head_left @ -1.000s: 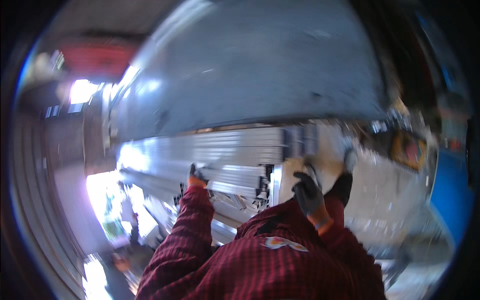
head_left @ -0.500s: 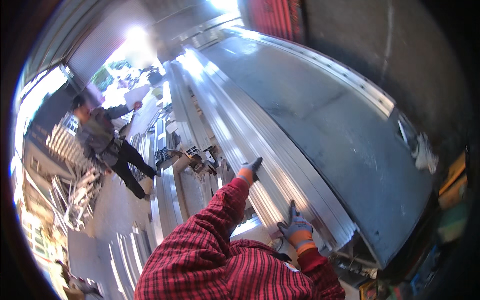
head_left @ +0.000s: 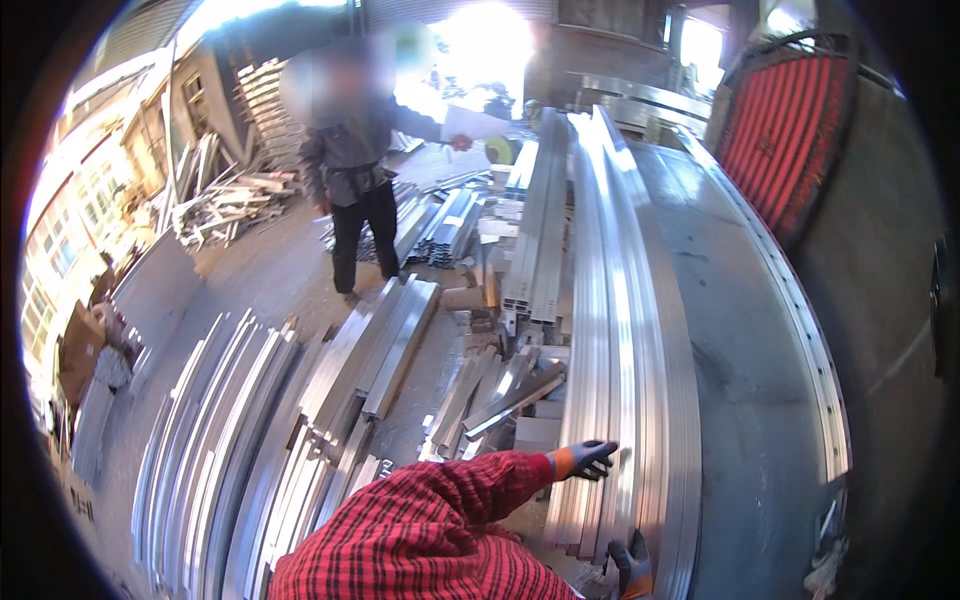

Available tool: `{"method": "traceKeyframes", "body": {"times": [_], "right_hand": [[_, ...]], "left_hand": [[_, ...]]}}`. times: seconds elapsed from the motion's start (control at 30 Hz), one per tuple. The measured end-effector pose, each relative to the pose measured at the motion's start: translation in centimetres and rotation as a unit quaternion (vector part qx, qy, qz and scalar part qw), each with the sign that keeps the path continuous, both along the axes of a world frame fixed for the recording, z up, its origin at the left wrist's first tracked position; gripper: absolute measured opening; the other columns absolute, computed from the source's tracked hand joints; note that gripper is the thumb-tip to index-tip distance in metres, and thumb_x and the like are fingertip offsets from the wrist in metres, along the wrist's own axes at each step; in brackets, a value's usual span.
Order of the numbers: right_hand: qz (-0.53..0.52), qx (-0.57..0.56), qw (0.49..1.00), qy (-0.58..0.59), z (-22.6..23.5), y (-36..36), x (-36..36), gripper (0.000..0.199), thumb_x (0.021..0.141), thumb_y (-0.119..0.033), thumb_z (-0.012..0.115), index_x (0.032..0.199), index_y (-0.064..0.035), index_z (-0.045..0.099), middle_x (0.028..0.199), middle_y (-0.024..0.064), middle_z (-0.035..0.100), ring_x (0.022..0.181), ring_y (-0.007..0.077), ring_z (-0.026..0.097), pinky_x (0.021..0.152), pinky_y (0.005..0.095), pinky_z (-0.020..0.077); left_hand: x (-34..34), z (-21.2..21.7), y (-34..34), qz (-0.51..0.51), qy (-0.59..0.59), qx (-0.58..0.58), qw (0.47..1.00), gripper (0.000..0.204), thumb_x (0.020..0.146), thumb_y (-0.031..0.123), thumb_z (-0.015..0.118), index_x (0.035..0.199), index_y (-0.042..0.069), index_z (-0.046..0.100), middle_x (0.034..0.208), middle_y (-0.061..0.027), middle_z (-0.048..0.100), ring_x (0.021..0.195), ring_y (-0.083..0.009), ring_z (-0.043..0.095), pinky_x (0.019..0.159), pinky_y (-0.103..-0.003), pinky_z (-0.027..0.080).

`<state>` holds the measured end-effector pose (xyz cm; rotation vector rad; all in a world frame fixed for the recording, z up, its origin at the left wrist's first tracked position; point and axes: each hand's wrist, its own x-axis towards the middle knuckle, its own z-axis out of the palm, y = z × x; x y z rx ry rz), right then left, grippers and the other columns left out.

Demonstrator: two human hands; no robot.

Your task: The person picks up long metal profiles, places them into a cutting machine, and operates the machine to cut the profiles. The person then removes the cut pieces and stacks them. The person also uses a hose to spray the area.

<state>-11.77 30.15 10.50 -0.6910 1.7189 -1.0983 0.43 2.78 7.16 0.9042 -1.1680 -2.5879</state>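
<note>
Along the near right of the scene, a long bundle of silvery, ribbed metal profiles point(head_left: 630, 380) runs from the person's hands toward the bright far opening, beside a broad blue-grey flat surface point(head_left: 745, 400). Compared with half a second ago, the view has swung so that the bundle stands nearly upright, and the gloved left hand point(head_left: 588, 460) with its orange cuff now sits closer to the bundle's near end. Both hands are therefore together at that end, which suggests that the handling is centred there. The left hand lies over the bundle's left part, fingers stretched out and not wrapped around a bar; whether it presses down, I cannot tell. The gloved right hand point(head_left: 632, 568) is at the near tip, thumb and fingers parted; whether it grips an end, I cannot tell. The profiles lie side by side, straight and glossy, with bright streaks toward the far end, a warmer tint near the hands and slightly uneven near ends. Farther left, a dark-clothed co-worker point(head_left: 350, 170) stands holding a white sheet point(head_left: 475, 124).
</note>
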Motion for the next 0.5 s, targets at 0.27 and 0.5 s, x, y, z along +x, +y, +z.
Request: {"method": "traceKeyframes", "body": {"times": [0.27, 0.5], "right_hand": [[-0.049, 0.007, 0.969, 0.242, -9.1, -0.2, 1.5, 0.054, 0.073, -0.030, 0.082, 0.106, 0.0026, 0.055, 0.091, 0.0108, 0.066, 0.078, 0.0172, 0.061, 0.071, 0.0314, 0.0504], [0.033, 0.137, 0.820, 0.554, -5.7, -3.7, 3.6, 0.074, 0.076, -0.036, 0.072, 0.135, -0.0034, 0.043, 0.131, 0.0217, 0.047, 0.120, 0.0373, 0.045, 0.103, 0.0455, 0.0364]], "left_hand": [[19.9, -14.3, 3.6, 0.128, -0.150, 0.040, 0.980, 0.063, 0.086, 0.055, 0.062, 0.132, 0.015, 0.046, 0.115, -0.0099, 0.061, 0.092, -0.0231, 0.066, 0.073, -0.038, 0.055], [19.9, -14.1, 8.9, 0.038, -0.185, -0.104, 0.976, 0.061, 0.089, 0.057, 0.055, 0.135, 0.017, 0.048, 0.124, -0.0037, 0.055, 0.108, -0.0153, 0.054, 0.077, -0.035, 0.050]]}}
